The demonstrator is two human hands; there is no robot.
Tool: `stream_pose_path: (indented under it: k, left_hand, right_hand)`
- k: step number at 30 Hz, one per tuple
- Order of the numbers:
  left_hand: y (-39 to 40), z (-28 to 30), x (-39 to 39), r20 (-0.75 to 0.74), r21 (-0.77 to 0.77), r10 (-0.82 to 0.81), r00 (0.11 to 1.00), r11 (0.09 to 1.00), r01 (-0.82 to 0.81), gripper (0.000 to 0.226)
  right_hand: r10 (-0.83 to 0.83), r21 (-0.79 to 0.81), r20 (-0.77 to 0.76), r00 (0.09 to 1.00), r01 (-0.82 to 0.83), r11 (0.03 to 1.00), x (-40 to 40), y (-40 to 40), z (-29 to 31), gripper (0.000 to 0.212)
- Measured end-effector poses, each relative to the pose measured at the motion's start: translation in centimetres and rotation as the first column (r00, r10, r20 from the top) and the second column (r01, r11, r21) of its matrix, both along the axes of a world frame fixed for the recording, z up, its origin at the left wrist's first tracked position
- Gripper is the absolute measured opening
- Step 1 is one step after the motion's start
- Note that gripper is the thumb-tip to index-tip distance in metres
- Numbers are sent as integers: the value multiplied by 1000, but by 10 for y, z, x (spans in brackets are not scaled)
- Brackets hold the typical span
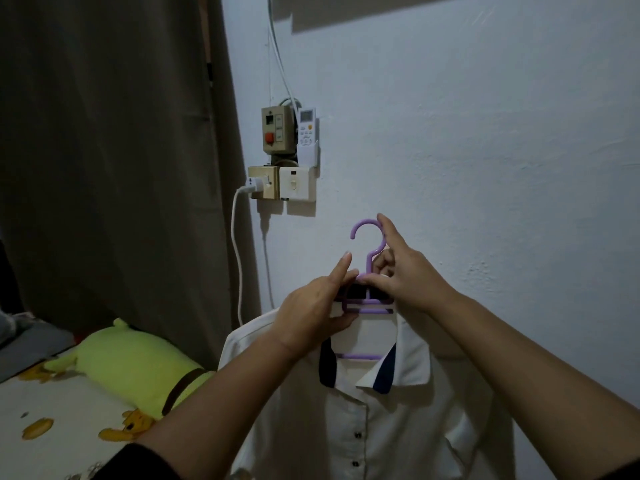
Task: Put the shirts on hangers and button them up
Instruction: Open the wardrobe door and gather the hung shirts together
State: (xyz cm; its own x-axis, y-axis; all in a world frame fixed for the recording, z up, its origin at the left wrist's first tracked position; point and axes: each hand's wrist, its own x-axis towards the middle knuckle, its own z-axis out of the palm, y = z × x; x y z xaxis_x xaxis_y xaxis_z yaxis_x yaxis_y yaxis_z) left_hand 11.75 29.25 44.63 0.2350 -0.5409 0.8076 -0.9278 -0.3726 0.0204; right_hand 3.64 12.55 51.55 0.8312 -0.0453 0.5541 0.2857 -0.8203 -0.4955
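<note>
A white shirt (374, 420) with a dark-trimmed collar and small dark buttons hangs on a purple plastic hanger (367, 233) held up against the pale wall. My left hand (311, 313) grips the left side of the collar and the hanger's top bar, forefinger pointing up. My right hand (401, 268) pinches the hanger's neck just under the hook, with its forefinger resting on the hook's right curve. The lower buttons look fastened; the collar lies open, and the hanger's shoulders are hidden under the fabric.
Wall switches and a socket box (281, 157) with a remote in a holder (307, 133) sit above left of the hanger, a white cable (236, 251) trailing down. A dark curtain (114, 150) hangs left. A green plush toy (138, 365) lies on the bed (52, 427).
</note>
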Motion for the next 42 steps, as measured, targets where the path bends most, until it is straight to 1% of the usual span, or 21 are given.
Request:
stream_pose_path:
  k: [2,5,6,8,9,11,13,15,18,22,26,28,30,34,37,42]
  left_hand:
    - [-4,-5,-3,-48,16,-20,999,1000,21,104]
    - [-9,-17,-6,-74,51,-52,996,997,56,105]
    - [-9,-20,-10,-116,75,-52,992,995,61,102]
    - [-5,-26,-16,-270,107,-38,962,992,69,98]
    - [-1,-30,-17,-347,96,-26,938,993,63,96]
    - [12,-41,-14,-449,55,35,893,998,-11,92]
    - [30,-60,-3,-504,79,161,848,987,-140,83]
    - [49,-82,9,-581,114,277,765,959,-261,77]
    - [75,-114,23,-680,168,388,622,909,-383,75]
    - [105,-154,38,-761,261,486,429,835,-484,73]
    - [130,-186,48,-789,354,554,265,763,-541,68]
    - [138,-198,53,-804,390,560,198,749,-536,69]
    - [144,-208,56,-815,418,560,149,747,-517,75]
    - [147,-220,61,-840,434,535,89,762,-481,86]
    - [147,-224,64,-877,394,475,79,801,-450,87]
    - [150,-225,67,-922,330,382,53,853,-405,93]
  right_hand:
    - [-14,-5,-42,999,13,1000,-5,-3,-3,101]
    - [-11,13,-100,995,12,1000,-10,-8,-14,103]
    - [-4,26,-117,993,7,1000,-11,-11,-19,100]
    - [7,43,-166,986,0,999,-12,-14,-32,93]
    - [11,39,-199,980,-4,999,-12,-16,-39,90]
    - [29,23,-270,962,-23,999,-11,-19,-56,89]
    - [51,-18,-322,945,-60,998,-7,-18,-73,88]
    - [79,-82,-365,927,-117,990,2,-10,-90,87]
    - [139,-141,-426,894,-217,966,22,9,-116,89]
    - [240,-130,-465,852,-334,933,51,38,-147,89]
    - [308,-108,-480,822,-403,909,78,64,-175,88]
    - [323,-103,-473,820,-415,904,93,75,-188,87]
    - [355,-90,-457,816,-439,894,108,84,-201,87]
    - [369,-67,-476,799,-451,890,130,94,-224,90]
    - [368,-71,-478,798,-453,889,139,97,-233,94]
    - [379,-29,-480,791,-447,894,144,96,-235,95]
